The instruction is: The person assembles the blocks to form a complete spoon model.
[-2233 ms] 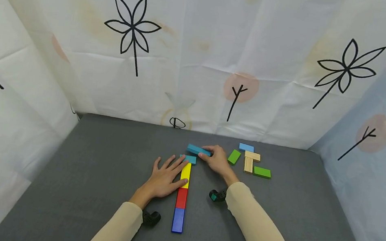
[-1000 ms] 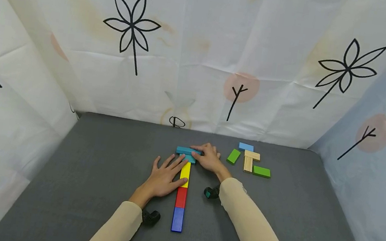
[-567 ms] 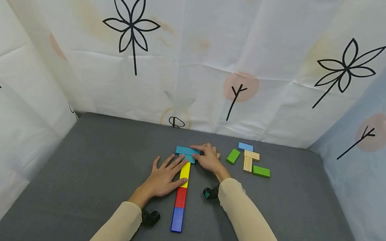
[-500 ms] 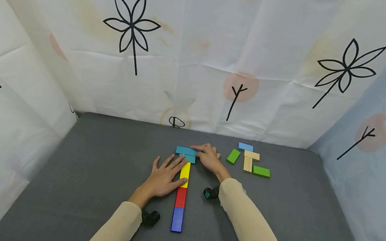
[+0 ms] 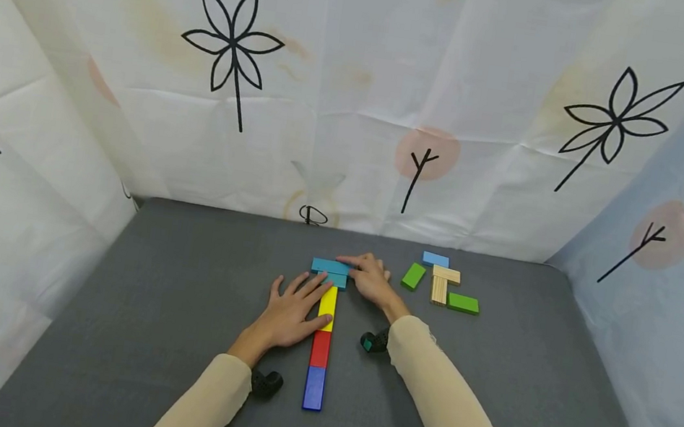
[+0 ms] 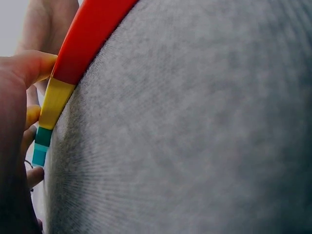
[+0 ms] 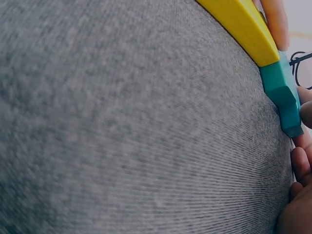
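Observation:
A straight row of wooden blocks runs away from me: blue (image 5: 314, 387), red (image 5: 320, 349), then yellow (image 5: 328, 303). A teal block (image 5: 339, 281) lies crosswise at its far end, and a longer teal block (image 5: 328, 266) lies flat along that one's back. My left hand (image 5: 288, 317) is spread, its thumb on the yellow block and fingertips on the nearer teal block. My right hand (image 5: 373, 280) holds the longer teal block's right end, index finger along the back edge and thumb at the front. In the right wrist view the thumb (image 7: 306, 114) sits right against this block.
To the right lie a light-blue block (image 5: 436, 259), two natural wood blocks (image 5: 439, 291) in a T shape, and two green blocks (image 5: 463, 303). The grey tabletop (image 5: 188, 279) ends at a white printed cloth (image 5: 358, 99) behind and at both sides.
The right hand has brought the longer teal block leftward from a slanted position to lie flush behind the other teal block. Its thumb has shifted toward the block's right end. The left hand stays put.

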Tool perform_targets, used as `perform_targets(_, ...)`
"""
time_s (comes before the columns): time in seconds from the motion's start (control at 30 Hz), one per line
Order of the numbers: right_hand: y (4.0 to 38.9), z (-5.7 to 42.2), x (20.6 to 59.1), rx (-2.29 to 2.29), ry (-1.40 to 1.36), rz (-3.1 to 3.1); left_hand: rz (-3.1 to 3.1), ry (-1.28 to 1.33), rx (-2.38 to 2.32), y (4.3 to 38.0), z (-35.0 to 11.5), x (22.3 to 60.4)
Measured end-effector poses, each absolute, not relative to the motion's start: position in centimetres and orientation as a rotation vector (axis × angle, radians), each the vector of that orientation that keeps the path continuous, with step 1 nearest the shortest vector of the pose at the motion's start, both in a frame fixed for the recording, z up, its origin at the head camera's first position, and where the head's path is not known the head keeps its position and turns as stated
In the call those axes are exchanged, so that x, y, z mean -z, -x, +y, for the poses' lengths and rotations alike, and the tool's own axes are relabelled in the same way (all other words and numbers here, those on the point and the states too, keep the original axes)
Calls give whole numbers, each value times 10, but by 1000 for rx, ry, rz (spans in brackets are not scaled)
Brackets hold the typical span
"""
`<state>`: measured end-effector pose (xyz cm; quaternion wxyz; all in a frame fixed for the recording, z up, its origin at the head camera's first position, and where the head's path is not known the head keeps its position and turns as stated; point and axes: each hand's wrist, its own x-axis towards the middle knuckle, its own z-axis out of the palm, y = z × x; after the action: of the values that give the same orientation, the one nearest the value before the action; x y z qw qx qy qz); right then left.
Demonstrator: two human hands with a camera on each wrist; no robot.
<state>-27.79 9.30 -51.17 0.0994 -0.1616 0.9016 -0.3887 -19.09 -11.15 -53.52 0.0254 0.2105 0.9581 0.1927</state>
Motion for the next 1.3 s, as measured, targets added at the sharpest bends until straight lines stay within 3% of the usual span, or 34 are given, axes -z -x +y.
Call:
perform_targets(0.8,272,101,516,1302,500,2686,2955,-595,-594,206,-111,542)
perform_targets(1.03,267,132,509,1342,517,2815,2956,-583,-574,206,-111,544)
perform_targets(1.3,265,183,490,850,256,2992,2962,-600,-589,206,-112,543)
